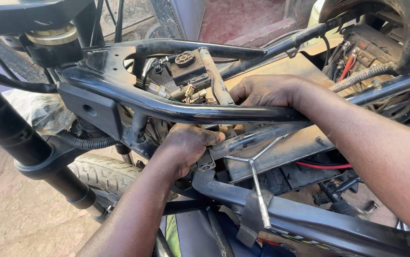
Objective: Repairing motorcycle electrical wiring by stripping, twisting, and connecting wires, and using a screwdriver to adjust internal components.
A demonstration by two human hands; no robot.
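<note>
Motorcycle frame (176,112) stands over dusty concrete floor (19,219), both hands' grips hidden among its tubes.

A metal T-shaped wrench (257,183) hangs below the hands, and a tyre (101,172) sits down beside them.

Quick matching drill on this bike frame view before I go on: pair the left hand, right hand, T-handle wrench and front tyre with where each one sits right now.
Things:
1. left hand
2. right hand
3. T-handle wrench
4. front tyre

Places:
A. resting over the upper black frame tube
B. lower left, beneath the fork leg
C. below the upper tube, gripping a bracket
D. leaning on the lower frame tube, handle up

Pairs: 1-C, 2-A, 3-D, 4-B
</note>
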